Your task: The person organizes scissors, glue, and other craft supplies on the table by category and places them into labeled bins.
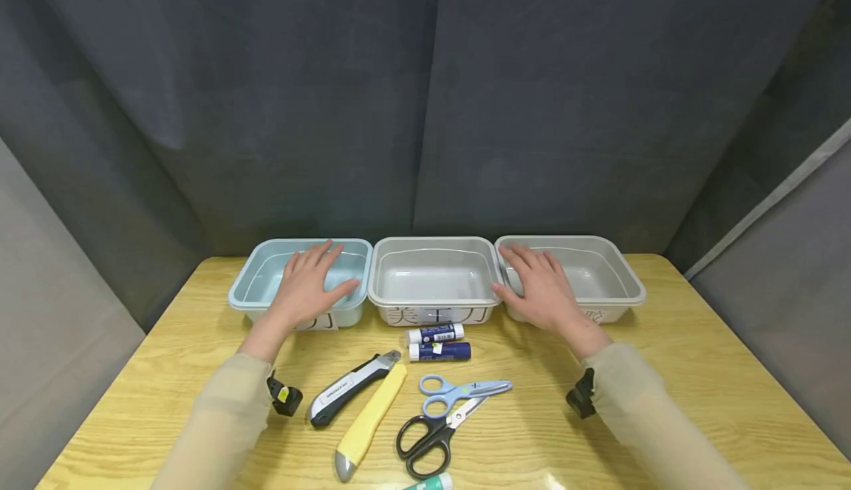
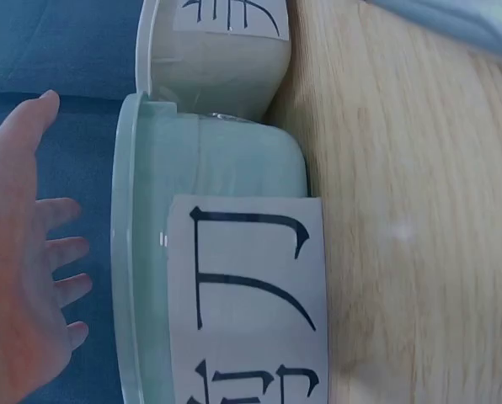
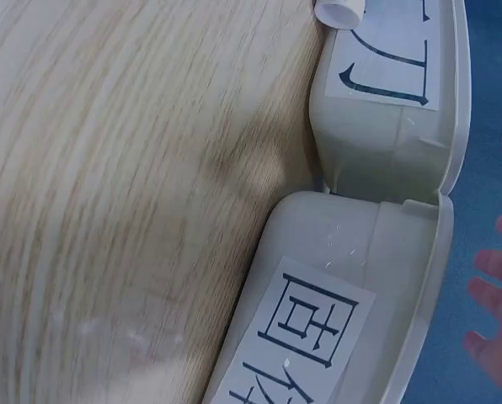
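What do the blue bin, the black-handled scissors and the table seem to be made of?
Blue bin: probably smooth, slightly glossy plastic, judging by its thin, rounded, moulded-looking walls and rim.
Black-handled scissors: likely metal blades, silvery and shiny, with handles that look like plastic, dark and smooth.
Table: wood-look, with pale grain and a slight sheen; solid wood or a printed laminate, I can't tell.

We see a bright wooden table (image 1: 691, 342) in soft light, white glare low in the head view, faint shadows, a dim curtain (image 1: 319, 106) behind.
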A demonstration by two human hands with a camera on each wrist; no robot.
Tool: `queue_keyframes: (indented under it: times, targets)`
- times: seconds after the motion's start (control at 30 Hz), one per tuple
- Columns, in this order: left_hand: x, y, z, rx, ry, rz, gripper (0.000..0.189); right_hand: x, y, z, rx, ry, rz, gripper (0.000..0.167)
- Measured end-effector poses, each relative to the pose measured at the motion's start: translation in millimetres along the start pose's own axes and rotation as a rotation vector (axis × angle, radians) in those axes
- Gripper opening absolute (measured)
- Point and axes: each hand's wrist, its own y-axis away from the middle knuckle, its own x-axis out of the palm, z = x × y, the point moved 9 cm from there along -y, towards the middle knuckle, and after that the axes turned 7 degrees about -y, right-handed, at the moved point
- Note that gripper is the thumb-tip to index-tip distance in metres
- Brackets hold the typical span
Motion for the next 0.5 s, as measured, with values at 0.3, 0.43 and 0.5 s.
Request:
queue_keyframes:
  times: [0.3, 0.43, 0.5]
  targets:
    - [-4.6, 6.9, 11.4, -0.017, 0.0, -0.005, 0.079, 0, 5.2, 16, -0.052, -0.026, -0.024, 0.059]
    - [-4.5, 11.5, 20.1, -0.029, 0.0, -0.01, 0.078, 2, 8.3, 23, -0.067, -0.039, -0.019, 0.057]
    - [-5.1, 13.1, 24.2, -0.032, 0.006, -0.016, 0.078, 2, 9.3, 26, -0.08, -0.051, -0.03, 0.055]
